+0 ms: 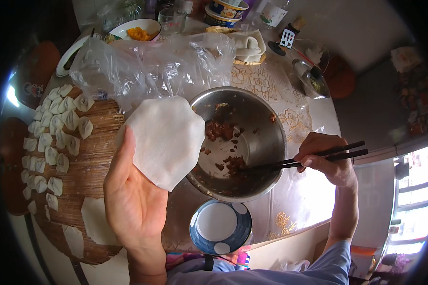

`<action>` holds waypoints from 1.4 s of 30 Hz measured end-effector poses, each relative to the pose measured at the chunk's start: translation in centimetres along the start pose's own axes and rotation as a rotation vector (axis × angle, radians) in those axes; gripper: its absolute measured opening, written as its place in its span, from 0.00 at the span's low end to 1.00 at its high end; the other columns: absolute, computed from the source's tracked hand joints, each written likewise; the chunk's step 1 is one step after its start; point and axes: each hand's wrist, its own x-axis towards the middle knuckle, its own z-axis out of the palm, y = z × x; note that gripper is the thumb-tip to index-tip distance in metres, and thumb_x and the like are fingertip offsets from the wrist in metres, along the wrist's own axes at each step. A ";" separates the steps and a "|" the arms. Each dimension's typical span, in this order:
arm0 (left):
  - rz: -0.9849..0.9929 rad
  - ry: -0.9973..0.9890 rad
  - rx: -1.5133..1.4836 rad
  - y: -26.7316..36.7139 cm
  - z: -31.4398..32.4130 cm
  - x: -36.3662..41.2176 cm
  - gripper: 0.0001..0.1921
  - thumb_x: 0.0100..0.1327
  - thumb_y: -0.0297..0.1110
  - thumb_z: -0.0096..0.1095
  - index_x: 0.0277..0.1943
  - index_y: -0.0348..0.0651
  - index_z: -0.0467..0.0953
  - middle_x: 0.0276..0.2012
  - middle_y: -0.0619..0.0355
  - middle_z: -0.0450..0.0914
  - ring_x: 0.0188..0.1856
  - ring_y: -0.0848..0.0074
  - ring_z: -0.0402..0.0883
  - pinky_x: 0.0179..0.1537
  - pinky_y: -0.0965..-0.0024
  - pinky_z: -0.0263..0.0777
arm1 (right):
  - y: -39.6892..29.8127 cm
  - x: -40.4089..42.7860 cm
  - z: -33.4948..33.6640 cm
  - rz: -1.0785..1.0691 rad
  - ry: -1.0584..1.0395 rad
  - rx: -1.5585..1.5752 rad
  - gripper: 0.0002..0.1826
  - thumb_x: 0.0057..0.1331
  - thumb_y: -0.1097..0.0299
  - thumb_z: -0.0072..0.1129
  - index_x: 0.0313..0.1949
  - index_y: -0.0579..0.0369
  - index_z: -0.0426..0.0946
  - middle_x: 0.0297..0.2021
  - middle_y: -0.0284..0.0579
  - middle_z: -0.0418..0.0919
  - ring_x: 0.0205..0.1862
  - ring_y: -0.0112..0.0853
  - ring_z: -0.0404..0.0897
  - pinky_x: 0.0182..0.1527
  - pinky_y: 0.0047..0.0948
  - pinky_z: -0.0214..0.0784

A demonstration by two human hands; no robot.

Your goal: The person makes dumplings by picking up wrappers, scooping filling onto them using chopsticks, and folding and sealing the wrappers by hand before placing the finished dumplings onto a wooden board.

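A single pale dough wrapper (167,142) lies across the fingers of my left hand (137,199), its thumb along the near edge. My right hand (326,158) grips a pair of black chopsticks (281,164). Their tips reach into a steel bowl (267,117) and touch a clump of minced meat filling (236,164). More filling (219,130) clings farther back in the bowl. In front of me stands a blue-rimmed dish (221,224) with a white middle. Folded dumplings (56,123) sit in rows on a round slatted mat (92,160) at left, beside loose wrappers (98,219).
Behind the bowl spreads a crumpled clear plastic bag (157,64). Farther back are a bowl of orange food (139,34), a glass (171,21), stacked tubs (224,14) and a folded white cloth (248,44). A metal bowl (312,80) with a slotted spatula (287,38) stands at right.
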 end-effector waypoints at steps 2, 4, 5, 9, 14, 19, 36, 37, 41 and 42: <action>0.010 -0.010 -0.026 -0.1 0.0 0.0 0.20 0.67 0.39 0.44 0.56 0.34 0.63 0.54 0.52 0.69 0.56 0.69 0.68 0.56 0.63 0.63 | 0.0 -0.4 0.9 0.087 0.093 0.137 0.10 0.57 0.71 0.59 0.27 0.69 0.76 0.22 0.49 0.75 0.24 0.33 0.78 0.26 0.25 0.71; 0.014 0.000 -0.022 -0.2 0.1 0.1 0.20 0.67 0.39 0.44 0.56 0.34 0.63 0.54 0.53 0.69 0.56 0.69 0.68 0.56 0.63 0.63 | 0.5 -1.1 1.5 0.113 0.156 0.211 0.13 0.58 0.69 0.58 0.27 0.71 0.75 0.22 0.49 0.74 0.23 0.34 0.78 0.26 0.26 0.72; 0.019 0.009 -0.021 -0.2 0.1 0.1 0.21 0.67 0.39 0.44 0.56 0.34 0.63 0.54 0.53 0.69 0.56 0.69 0.68 0.56 0.63 0.63 | 0.7 -1.5 1.8 0.138 0.217 0.284 0.15 0.59 0.66 0.57 0.27 0.72 0.74 0.21 0.50 0.74 0.22 0.36 0.79 0.26 0.26 0.74; 0.046 0.006 0.022 -0.1 0.3 -0.2 0.21 0.67 0.40 0.44 0.56 0.34 0.63 0.54 0.53 0.69 0.56 0.69 0.68 0.56 0.63 0.62 | 0.5 -2.8 3.6 0.165 0.322 0.395 0.20 0.61 0.62 0.55 0.27 0.74 0.73 0.20 0.49 0.73 0.22 0.38 0.79 0.26 0.30 0.76; 0.056 -0.016 0.061 -0.7 0.0 0.0 0.21 0.68 0.40 0.42 0.57 0.34 0.63 0.55 0.52 0.68 0.57 0.68 0.67 0.57 0.63 0.60 | 0.7 -3.7 5.8 0.252 0.483 0.580 0.18 0.62 0.63 0.53 0.29 0.73 0.72 0.19 0.51 0.73 0.20 0.40 0.79 0.24 0.32 0.76; 0.082 -0.089 0.055 -0.4 0.0 -0.2 0.21 0.68 0.40 0.42 0.58 0.34 0.61 0.56 0.52 0.67 0.58 0.67 0.66 0.59 0.62 0.59 | 0.8 -3.4 7.0 0.371 0.554 0.801 0.17 0.64 0.61 0.49 0.34 0.69 0.70 0.23 0.54 0.75 0.22 0.40 0.79 0.26 0.35 0.76; -0.094 -0.168 0.126 -2.5 0.2 -0.3 0.21 0.67 0.41 0.44 0.56 0.36 0.63 0.53 0.53 0.70 0.55 0.68 0.69 0.56 0.63 0.63 | -0.7 -4.6 5.6 0.006 0.900 0.822 0.15 0.66 0.63 0.46 0.34 0.66 0.70 0.24 0.50 0.72 0.21 0.38 0.78 0.24 0.33 0.76; -0.088 -0.173 0.126 -2.6 0.2 -0.5 0.21 0.67 0.41 0.44 0.56 0.36 0.63 0.53 0.53 0.70 0.55 0.68 0.69 0.56 0.63 0.63 | -1.2 -4.6 5.9 -0.001 0.898 0.822 0.15 0.66 0.63 0.46 0.34 0.66 0.70 0.24 0.50 0.72 0.21 0.38 0.78 0.24 0.33 0.76; -0.223 -0.219 0.102 -3.2 0.6 -0.9 0.21 0.67 0.43 0.42 0.57 0.39 0.63 0.52 0.54 0.70 0.54 0.69 0.70 0.55 0.63 0.64 | -2.1 -5.0 7.7 -0.359 0.780 0.468 0.18 0.66 0.63 0.46 0.29 0.71 0.68 0.25 0.51 0.71 0.22 0.40 0.78 0.25 0.34 0.77; -0.261 -0.225 0.100 -3.2 0.7 -1.0 0.21 0.68 0.44 0.41 0.57 0.40 0.62 0.52 0.55 0.70 0.54 0.70 0.70 0.54 0.63 0.65 | -2.0 -5.0 8.4 -0.440 0.743 0.348 0.17 0.66 0.64 0.47 0.30 0.70 0.69 0.26 0.51 0.71 0.22 0.40 0.78 0.26 0.34 0.77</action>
